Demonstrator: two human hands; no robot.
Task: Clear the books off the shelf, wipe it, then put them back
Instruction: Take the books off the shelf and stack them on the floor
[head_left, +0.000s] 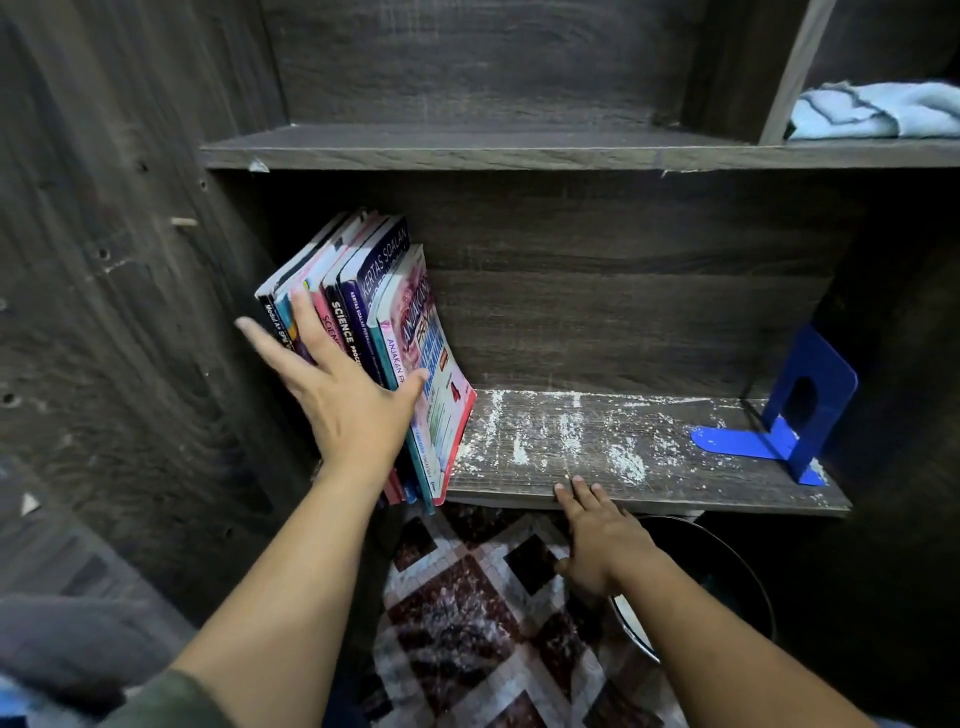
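Observation:
Several soft-cover books (395, 312) lean to the left at the left end of the dark wooden shelf (675, 493). My left hand (337, 389) lies spread over their spines, fingers straight, thumb against the outermost book's cover. My right hand (597, 535) has straight fingers and touches the shelf's front edge with its fingertips. White dust streaks cover the bare shelf board. A light blue cloth (872, 111) lies crumpled on the upper right shelf.
A blue metal bookend (789, 415) stands at the shelf's right end. A dark round bin (717, 582) sits on the floor under the shelf, beside a patterned rug (467, 613). The cabinet's side wall (130, 312) rises close on the left.

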